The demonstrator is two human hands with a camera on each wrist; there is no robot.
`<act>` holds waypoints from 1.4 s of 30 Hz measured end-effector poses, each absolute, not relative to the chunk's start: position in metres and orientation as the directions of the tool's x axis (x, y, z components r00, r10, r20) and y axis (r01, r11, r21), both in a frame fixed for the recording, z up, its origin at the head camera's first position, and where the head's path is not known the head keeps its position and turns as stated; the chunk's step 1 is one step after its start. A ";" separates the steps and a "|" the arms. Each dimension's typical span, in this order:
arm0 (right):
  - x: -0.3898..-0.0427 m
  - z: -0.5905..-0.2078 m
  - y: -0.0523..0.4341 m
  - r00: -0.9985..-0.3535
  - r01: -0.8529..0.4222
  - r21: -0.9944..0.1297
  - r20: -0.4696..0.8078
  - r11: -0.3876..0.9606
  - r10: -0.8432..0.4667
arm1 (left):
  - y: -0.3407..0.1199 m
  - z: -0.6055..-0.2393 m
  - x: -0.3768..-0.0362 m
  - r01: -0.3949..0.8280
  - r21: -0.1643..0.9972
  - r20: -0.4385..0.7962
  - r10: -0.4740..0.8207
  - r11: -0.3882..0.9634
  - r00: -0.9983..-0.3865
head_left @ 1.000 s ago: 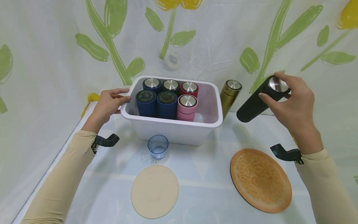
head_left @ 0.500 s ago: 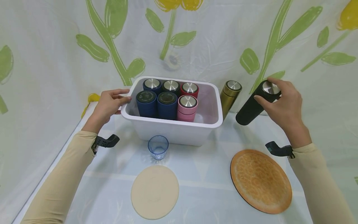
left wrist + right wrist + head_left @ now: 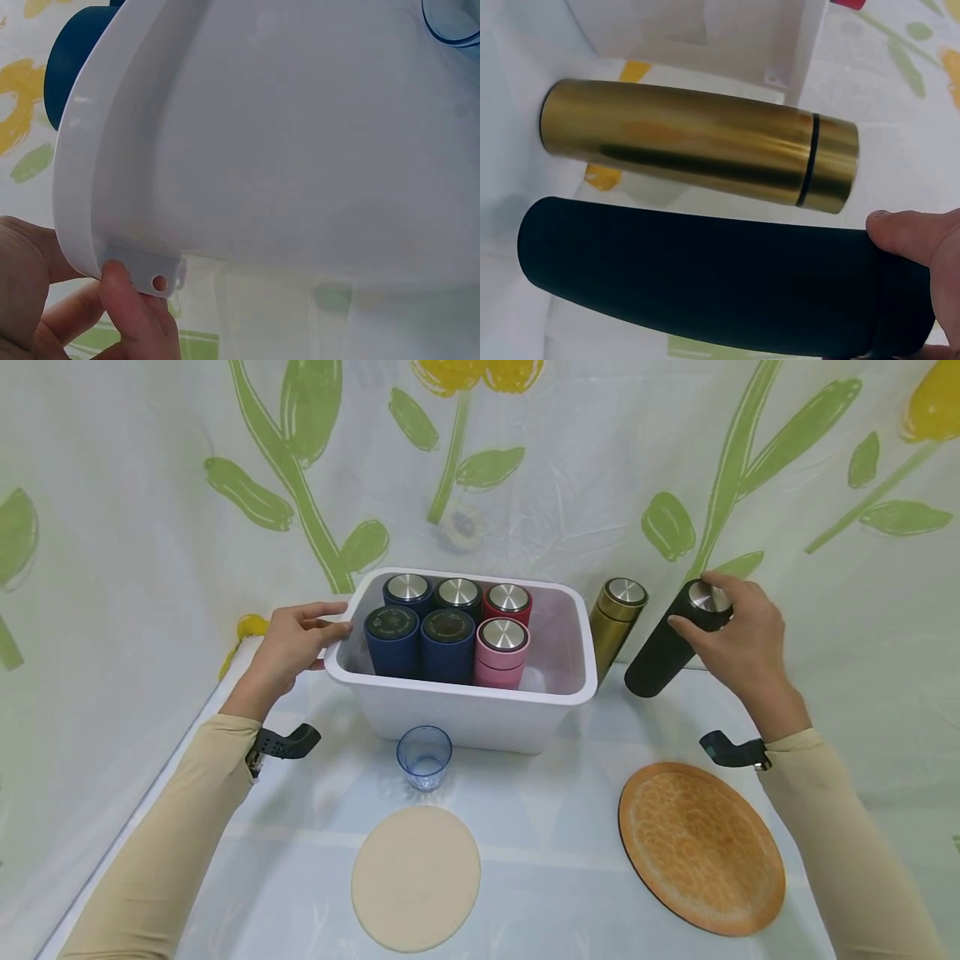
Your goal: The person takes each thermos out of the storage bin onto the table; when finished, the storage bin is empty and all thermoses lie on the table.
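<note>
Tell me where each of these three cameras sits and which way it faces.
Head: looks forward and down at the white bin; both hands and sleeves show.
Left wrist: beside the bin's corner; left hand grips its rim.
Right wrist: along the black flask; right hand holds it.
Shared: the gold flask appears in head and right-wrist views.

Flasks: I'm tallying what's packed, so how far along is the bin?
Six flasks stand in the bin, filling its left side. The right hand grips the black flask by its cap, tilted beside the bin, while the left hand holds the rim. The gold flask is outside too.
</note>
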State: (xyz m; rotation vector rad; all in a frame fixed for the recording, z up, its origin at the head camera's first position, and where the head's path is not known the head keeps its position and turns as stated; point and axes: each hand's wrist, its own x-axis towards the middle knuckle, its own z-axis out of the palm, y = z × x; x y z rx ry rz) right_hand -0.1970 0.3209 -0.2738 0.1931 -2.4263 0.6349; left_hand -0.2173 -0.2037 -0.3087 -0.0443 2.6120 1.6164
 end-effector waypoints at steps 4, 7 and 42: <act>-0.201 -0.279 0.321 -0.805 -0.261 -0.407 0.592 0.875 0.035 | -0.205 -0.310 -0.217 -0.052 0.892 -0.065 0.012 0.449 -0.998; -0.204 -0.284 0.321 -0.816 -0.233 -0.426 0.575 0.874 0.062 | -0.205 -0.310 -0.217 -0.052 0.888 -0.063 0.009 0.457 -0.998; -0.238 -0.307 0.332 -0.893 -0.119 -0.505 0.431 0.855 0.130 | -0.205 -0.309 -0.218 -0.075 0.896 -0.087 0.006 0.438 -0.996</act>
